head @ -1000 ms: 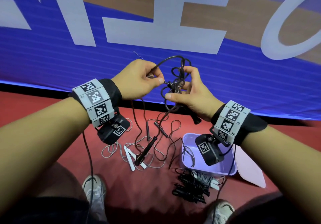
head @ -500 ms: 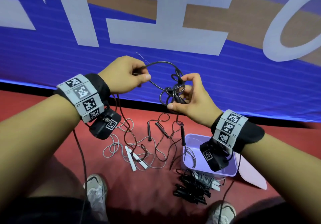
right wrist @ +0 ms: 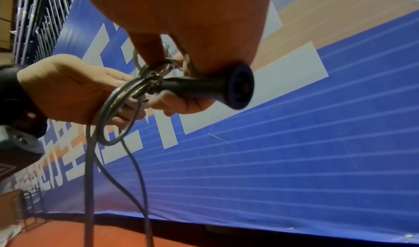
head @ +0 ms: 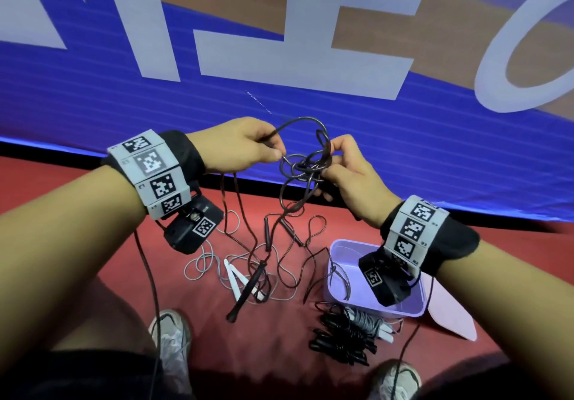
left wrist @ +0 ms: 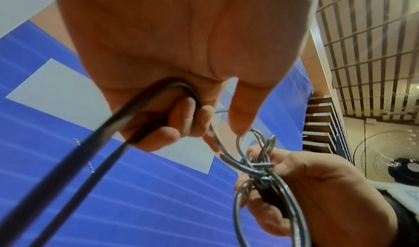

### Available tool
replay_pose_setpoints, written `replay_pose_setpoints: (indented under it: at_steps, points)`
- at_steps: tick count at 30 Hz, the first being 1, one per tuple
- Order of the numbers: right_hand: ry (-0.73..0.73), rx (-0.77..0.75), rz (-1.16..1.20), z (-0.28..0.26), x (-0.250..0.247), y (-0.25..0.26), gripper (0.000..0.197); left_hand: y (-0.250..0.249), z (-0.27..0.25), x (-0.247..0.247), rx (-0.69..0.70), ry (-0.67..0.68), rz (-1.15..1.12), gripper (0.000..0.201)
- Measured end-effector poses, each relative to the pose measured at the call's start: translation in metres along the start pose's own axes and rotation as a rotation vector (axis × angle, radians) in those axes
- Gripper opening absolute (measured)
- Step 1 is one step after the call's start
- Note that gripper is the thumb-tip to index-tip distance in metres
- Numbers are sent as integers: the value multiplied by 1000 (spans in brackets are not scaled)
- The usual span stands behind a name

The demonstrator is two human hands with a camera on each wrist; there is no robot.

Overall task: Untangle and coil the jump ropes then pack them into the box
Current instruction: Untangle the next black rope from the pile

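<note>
Both hands hold a dark jump rope up in front of the blue banner. My left hand [head: 264, 151] [left wrist: 195, 123] pinches a strand of the rope [head: 298, 121] [left wrist: 127, 114] that arcs over to the knot. My right hand [head: 337, 170] [right wrist: 181, 82] grips the tangle of loops [head: 306, 167] [left wrist: 256, 166] [right wrist: 145, 84] together with a black handle [right wrist: 204, 87]. Loose strands hang from the knot to the red floor. The rope's other black handle [head: 248, 288] dangles just above the floor. The lilac box [head: 407, 309] stands open at the lower right.
On the floor lie a tangled white rope with white handles [head: 231, 278] and a thin dark rope [head: 310, 244]. Coiled black and grey ropes [head: 344, 334] lie in front of the box, its lid [head: 450, 312] to its right. My shoes [head: 170, 334] stand near.
My left hand came back toward the right one, so the arc of rope between them is shorter. The hanging handle swung lower, near the white handles.
</note>
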State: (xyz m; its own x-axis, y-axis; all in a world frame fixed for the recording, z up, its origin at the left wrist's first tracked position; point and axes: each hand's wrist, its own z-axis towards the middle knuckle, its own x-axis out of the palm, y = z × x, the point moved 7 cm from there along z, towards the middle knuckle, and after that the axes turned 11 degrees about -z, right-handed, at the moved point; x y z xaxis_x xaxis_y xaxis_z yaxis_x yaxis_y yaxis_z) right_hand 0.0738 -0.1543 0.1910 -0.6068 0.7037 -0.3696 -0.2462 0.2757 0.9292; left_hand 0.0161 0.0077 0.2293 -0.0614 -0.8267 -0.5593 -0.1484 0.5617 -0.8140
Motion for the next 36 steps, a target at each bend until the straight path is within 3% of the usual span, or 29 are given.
replay_pose_setpoints:
  at_steps: [5, 8, 12, 17, 26, 31, 36]
  points:
    - [21, -61, 93, -3, -1, 8, 47, -11, -3, -8, 107, -118, 30, 11]
    - [110, -34, 122, -4, 1, 6, 53, -12, -1, -15, 131, -202, 45, 12]
    - [221, -47, 61, -5, 5, 6, 45, -12, -2, -12, 163, -197, 19, 10]
    - [151, -99, -28, -2, -3, 10, 26, -11, -3, -11, 171, -171, -122, 6]
    - [141, -69, -26, -1, -6, 15, 26, -14, -4, -5, 141, -104, -308, 7]
    - [118, -142, -27, -6, -5, 21, 32, -18, -7, -2, 153, -64, -256, 28]
    - [2, -122, -108, -6, -14, 22, 12, -17, -8, 4, 160, -46, -80, 28]
